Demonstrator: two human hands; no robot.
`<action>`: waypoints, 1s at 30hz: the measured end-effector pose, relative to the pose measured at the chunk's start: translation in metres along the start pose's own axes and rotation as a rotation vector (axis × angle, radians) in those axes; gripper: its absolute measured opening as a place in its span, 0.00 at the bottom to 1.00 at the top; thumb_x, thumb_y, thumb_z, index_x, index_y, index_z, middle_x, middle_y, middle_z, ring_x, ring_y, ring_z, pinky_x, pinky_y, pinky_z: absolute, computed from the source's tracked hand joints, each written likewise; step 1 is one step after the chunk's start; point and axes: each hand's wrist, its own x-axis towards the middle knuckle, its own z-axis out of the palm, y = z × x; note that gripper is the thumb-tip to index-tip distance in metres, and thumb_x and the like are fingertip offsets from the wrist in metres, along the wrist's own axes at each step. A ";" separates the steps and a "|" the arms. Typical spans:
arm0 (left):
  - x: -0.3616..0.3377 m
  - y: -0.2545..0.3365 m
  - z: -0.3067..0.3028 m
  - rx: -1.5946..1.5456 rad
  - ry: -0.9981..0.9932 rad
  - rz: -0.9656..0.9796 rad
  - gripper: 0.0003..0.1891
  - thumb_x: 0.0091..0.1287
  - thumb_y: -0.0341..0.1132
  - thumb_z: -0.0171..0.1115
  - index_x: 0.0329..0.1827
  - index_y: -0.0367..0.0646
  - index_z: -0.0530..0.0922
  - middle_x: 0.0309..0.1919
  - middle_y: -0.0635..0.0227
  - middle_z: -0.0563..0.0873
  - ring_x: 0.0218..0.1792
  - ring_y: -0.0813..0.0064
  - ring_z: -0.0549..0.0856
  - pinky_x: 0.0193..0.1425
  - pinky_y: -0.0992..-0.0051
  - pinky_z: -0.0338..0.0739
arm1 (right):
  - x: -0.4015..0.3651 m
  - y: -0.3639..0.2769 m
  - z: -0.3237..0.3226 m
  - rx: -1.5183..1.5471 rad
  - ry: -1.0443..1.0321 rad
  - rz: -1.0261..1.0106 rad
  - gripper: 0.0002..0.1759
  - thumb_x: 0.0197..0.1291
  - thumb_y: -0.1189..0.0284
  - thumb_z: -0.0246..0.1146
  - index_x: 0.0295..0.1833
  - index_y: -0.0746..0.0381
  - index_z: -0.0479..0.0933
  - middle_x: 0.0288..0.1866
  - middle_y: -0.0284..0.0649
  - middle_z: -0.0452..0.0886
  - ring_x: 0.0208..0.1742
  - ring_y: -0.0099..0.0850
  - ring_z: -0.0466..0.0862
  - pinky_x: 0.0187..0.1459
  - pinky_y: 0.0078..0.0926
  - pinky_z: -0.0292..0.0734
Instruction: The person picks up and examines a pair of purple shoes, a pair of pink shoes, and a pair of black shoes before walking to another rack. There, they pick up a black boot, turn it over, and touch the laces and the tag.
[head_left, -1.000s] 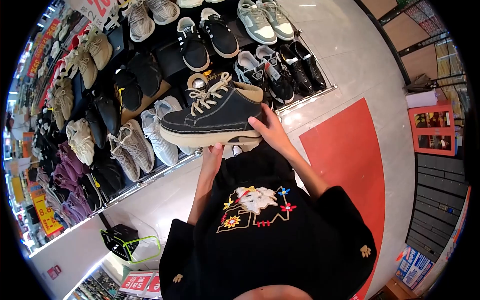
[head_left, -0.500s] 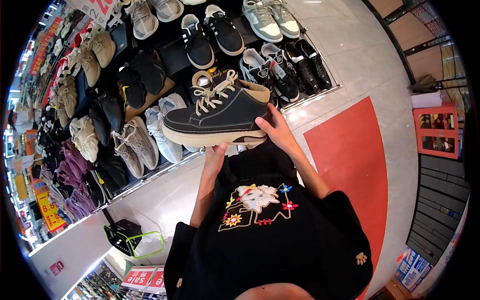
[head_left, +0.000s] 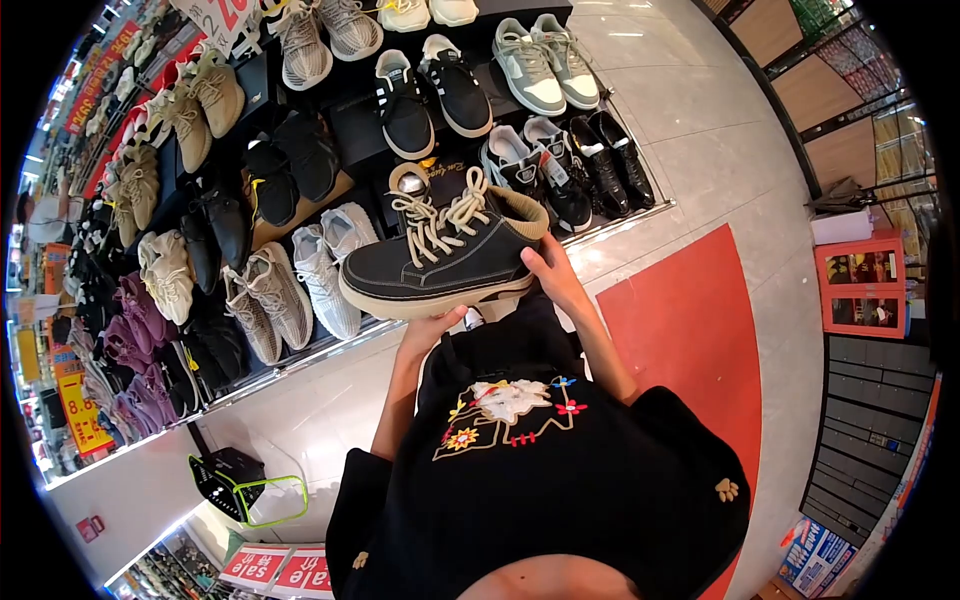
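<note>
A black high-top shoe [head_left: 440,262] with cream laces, a knitted beige collar and a thick cream sole is held up in front of me, toe pointing left. My right hand [head_left: 553,272] grips it at the heel, thumb on the outer side. From below, my left hand [head_left: 432,330] supports the sole near its middle, thumb along the sole's edge and the other fingers hidden underneath. A shiny round piece [head_left: 411,182] shows in the shoe's opening by the tongue. Behind the shoe are black sneakers with white stripes [head_left: 405,108] on the display.
Rows of shoes fill the display, among them white knit sneakers [head_left: 328,280], grey-and-white sneakers [head_left: 530,70] and black leather shoes [head_left: 606,165]. A red floor patch [head_left: 690,330] lies to the right. A black basket with a green handle [head_left: 235,480] stands on the floor at lower left.
The shoe has tipped slightly, showing more of its laces and top and less of its sole. Both hands still hold it. The display sits a little lower in view.
</note>
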 end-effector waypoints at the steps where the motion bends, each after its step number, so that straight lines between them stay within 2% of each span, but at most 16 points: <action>1: 0.001 -0.004 0.001 -0.026 0.008 0.001 0.20 0.63 0.32 0.69 0.58 0.38 0.76 0.48 0.66 0.85 0.51 0.72 0.81 0.61 0.71 0.72 | -0.002 0.003 -0.003 -0.019 -0.020 -0.006 0.34 0.69 0.61 0.59 0.72 0.71 0.58 0.67 0.45 0.71 0.67 0.30 0.69 0.68 0.26 0.61; 3: 0.003 -0.015 0.002 -0.058 0.014 0.004 0.19 0.63 0.31 0.69 0.56 0.38 0.77 0.47 0.66 0.85 0.50 0.73 0.82 0.60 0.71 0.73 | -0.005 0.014 -0.004 -0.019 0.012 -0.019 0.34 0.70 0.61 0.57 0.73 0.71 0.57 0.68 0.45 0.70 0.68 0.30 0.68 0.69 0.26 0.59; 5: 0.006 -0.018 -0.001 -0.095 -0.011 -0.052 0.27 0.62 0.30 0.71 0.64 0.36 0.72 0.56 0.64 0.81 0.57 0.72 0.78 0.63 0.72 0.72 | -0.008 0.017 -0.004 -0.004 0.017 -0.019 0.34 0.73 0.61 0.52 0.75 0.70 0.55 0.71 0.44 0.66 0.70 0.30 0.65 0.70 0.25 0.57; 9: 0.002 -0.012 0.004 -0.102 -0.006 -0.027 0.28 0.61 0.30 0.71 0.64 0.36 0.71 0.56 0.64 0.81 0.56 0.73 0.78 0.63 0.72 0.72 | -0.015 0.025 -0.012 -0.030 0.023 0.015 0.34 0.73 0.60 0.53 0.74 0.70 0.56 0.71 0.45 0.67 0.70 0.30 0.65 0.70 0.25 0.57; 15: -0.020 -0.006 0.002 -0.041 -0.011 -0.162 0.30 0.59 0.31 0.73 0.64 0.36 0.72 0.58 0.64 0.79 0.58 0.70 0.76 0.66 0.70 0.68 | -0.029 0.021 -0.013 -0.066 -0.003 0.036 0.30 0.71 0.59 0.55 0.68 0.71 0.64 0.64 0.43 0.74 0.64 0.28 0.71 0.66 0.25 0.63; 20: -0.040 0.003 0.010 -0.031 0.057 -0.178 0.22 0.60 0.28 0.73 0.57 0.36 0.79 0.54 0.67 0.83 0.53 0.76 0.80 0.61 0.76 0.73 | -0.030 0.016 -0.003 -0.136 -0.022 0.106 0.31 0.70 0.59 0.57 0.69 0.71 0.63 0.65 0.43 0.73 0.65 0.30 0.70 0.66 0.26 0.62; 22: -0.039 0.002 0.013 -0.007 0.080 -0.105 0.21 0.60 0.29 0.73 0.56 0.38 0.80 0.53 0.69 0.84 0.52 0.77 0.80 0.60 0.76 0.74 | -0.023 0.013 0.004 -0.124 -0.003 -0.034 0.33 0.70 0.59 0.58 0.71 0.70 0.61 0.67 0.45 0.71 0.67 0.32 0.69 0.68 0.26 0.61; 26: -0.039 0.011 0.018 0.137 0.135 -0.024 0.19 0.62 0.30 0.72 0.56 0.39 0.81 0.51 0.69 0.85 0.49 0.77 0.81 0.57 0.75 0.75 | -0.019 0.006 0.013 -0.111 0.001 -0.095 0.37 0.69 0.59 0.59 0.74 0.70 0.56 0.70 0.48 0.68 0.70 0.34 0.68 0.70 0.31 0.60; 28: -0.039 0.014 0.021 0.127 0.171 -0.029 0.20 0.62 0.32 0.72 0.56 0.39 0.80 0.51 0.68 0.85 0.50 0.76 0.80 0.58 0.75 0.75 | -0.017 -0.002 0.015 -0.112 0.005 -0.109 0.38 0.67 0.60 0.60 0.74 0.68 0.56 0.70 0.48 0.68 0.69 0.36 0.70 0.68 0.33 0.64; 30: -0.036 0.018 0.026 0.117 0.207 -0.030 0.21 0.61 0.33 0.73 0.57 0.38 0.80 0.52 0.67 0.84 0.51 0.74 0.79 0.58 0.75 0.74 | -0.015 -0.020 0.022 -0.357 0.160 -0.247 0.39 0.64 0.60 0.63 0.74 0.67 0.56 0.68 0.48 0.69 0.65 0.37 0.73 0.65 0.33 0.67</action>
